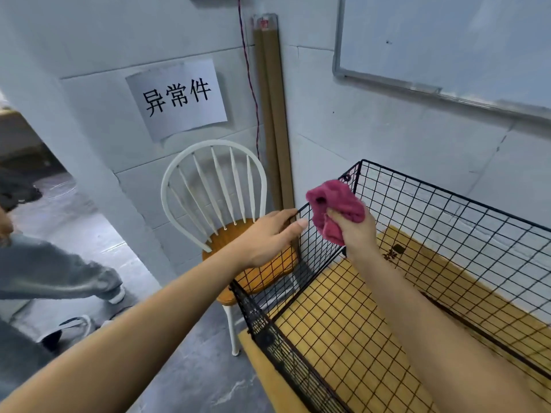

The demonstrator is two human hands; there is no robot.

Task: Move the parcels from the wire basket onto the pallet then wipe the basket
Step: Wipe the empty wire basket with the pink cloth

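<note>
A black wire basket (447, 210) fills the right half of the view, standing on a yellow wooden surface (337, 320) that shows through its mesh. No parcels are visible inside it. My left hand (268, 236) grips the top rim of the basket's left side panel, near its far corner. My right hand (354, 231) is inside the basket, closed around a crumpled magenta cloth (334, 207) that is pressed against the upper edge of that same panel. No pallet is in view.
A white spindle-back chair (214, 186) with an orange wooden seat stands directly left of the basket. Brown cardboard tubes (272, 114) lean in the wall corner. Another person's legs in jeans (56, 272) are at the left. A whiteboard (447, 40) hangs above the basket.
</note>
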